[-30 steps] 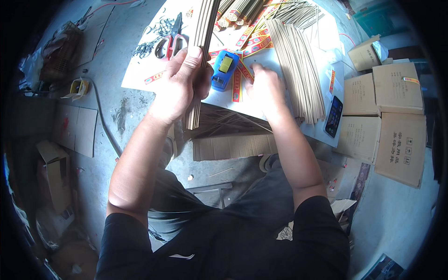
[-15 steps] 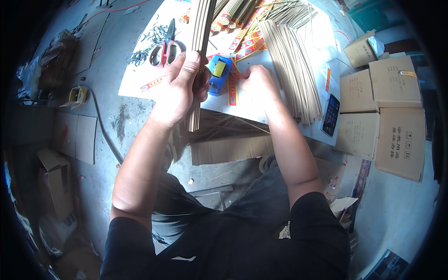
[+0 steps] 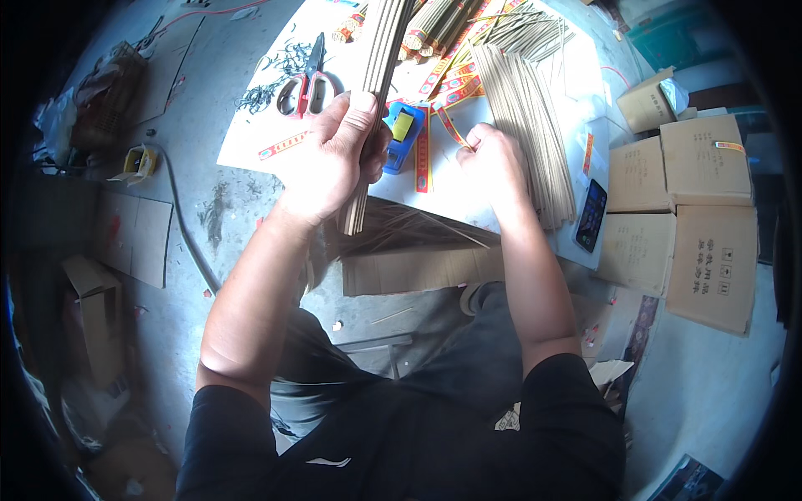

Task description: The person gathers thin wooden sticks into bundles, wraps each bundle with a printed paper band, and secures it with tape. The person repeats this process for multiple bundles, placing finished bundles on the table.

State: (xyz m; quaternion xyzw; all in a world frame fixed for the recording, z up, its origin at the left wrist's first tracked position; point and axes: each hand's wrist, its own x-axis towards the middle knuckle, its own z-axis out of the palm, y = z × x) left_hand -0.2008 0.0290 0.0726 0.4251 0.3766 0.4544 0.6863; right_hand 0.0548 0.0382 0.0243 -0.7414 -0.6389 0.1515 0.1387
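My left hand [image 3: 334,163] is closed round a bundle of thin brown incense sticks [image 3: 386,54], held tilted over the table's near edge. My right hand [image 3: 494,163] pinches the end of a red-and-yellow paper strip [image 3: 452,128], lifted off the white table [image 3: 459,196]. Between the hands sits a blue tape dispenser [image 3: 398,150] with a yellow patch, and another printed strip [image 3: 423,159] lies beside it. Red-handled scissors [image 3: 306,90] rest beyond my left hand. A large pile of loose sticks [image 3: 530,138] lies just right of my right hand.
Wrapped stick bundles [image 3: 428,32] and more strips [image 3: 464,90] lie at the far side. A phone [image 3: 592,215] is at the table's right edge. Cardboard boxes [image 3: 710,159] stack on the right. An open carton [image 3: 418,271] with sticks stands below the near edge.
My right hand has drawn back toward me and slightly right, pulling the paper strip's end with it. The whole view has shifted slightly; my left hand still grips the bundle.
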